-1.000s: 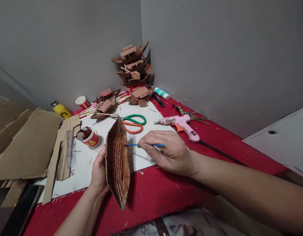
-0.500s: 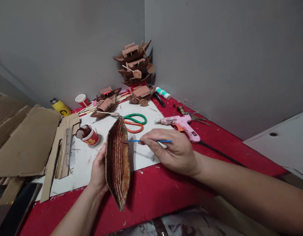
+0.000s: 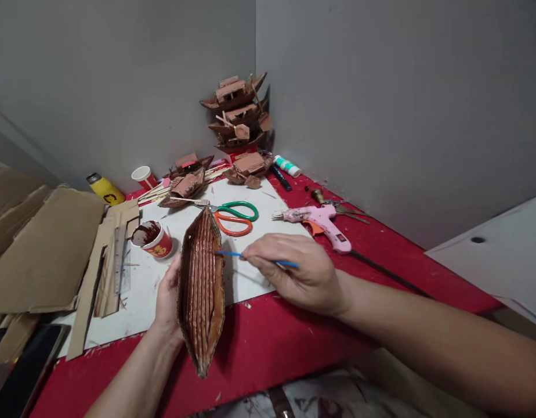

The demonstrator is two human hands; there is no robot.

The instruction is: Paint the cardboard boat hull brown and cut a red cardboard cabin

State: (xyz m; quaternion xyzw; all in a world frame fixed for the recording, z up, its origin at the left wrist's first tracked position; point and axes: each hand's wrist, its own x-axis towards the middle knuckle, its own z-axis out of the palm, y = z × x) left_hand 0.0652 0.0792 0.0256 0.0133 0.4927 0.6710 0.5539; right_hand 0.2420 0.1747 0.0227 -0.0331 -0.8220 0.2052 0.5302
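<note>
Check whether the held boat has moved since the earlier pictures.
Yes: judged against the scissors, the held boat has swung toward the picture's left, its near end shifting more than its far end.

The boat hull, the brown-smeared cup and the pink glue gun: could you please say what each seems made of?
The boat hull looks like corrugated cardboard, judging by its fluted edge, glossy brown inside. The cup is probably paper: thin-walled, printed red outside. The glue gun seems moulded plastic, smooth and pink under dark smudges; its shiny nozzle is likely metal.
</note>
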